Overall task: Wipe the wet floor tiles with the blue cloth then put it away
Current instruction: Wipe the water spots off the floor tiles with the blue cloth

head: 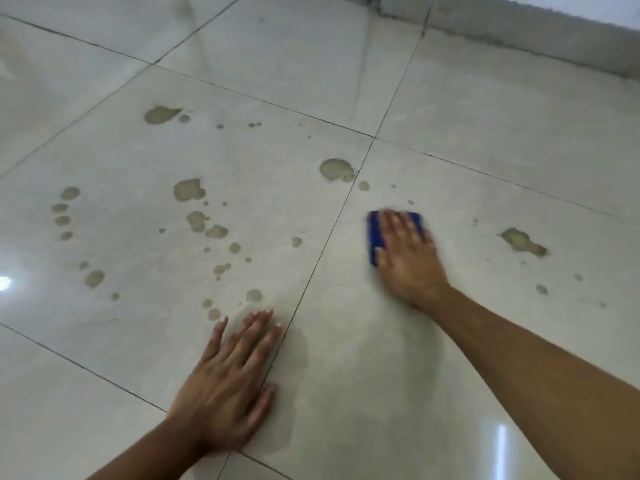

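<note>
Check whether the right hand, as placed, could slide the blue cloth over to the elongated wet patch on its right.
Probably yes: only bare tile lies between the blue cloth under the right hand and that elongated wet patch.

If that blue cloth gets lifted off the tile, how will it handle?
The blue cloth lies folded flat under the right hand, so it will probably droop when lifted. Surrounded by wet spots, it may be damp and slightly heavy. It likely slides easily on the glossy tile.
</note>
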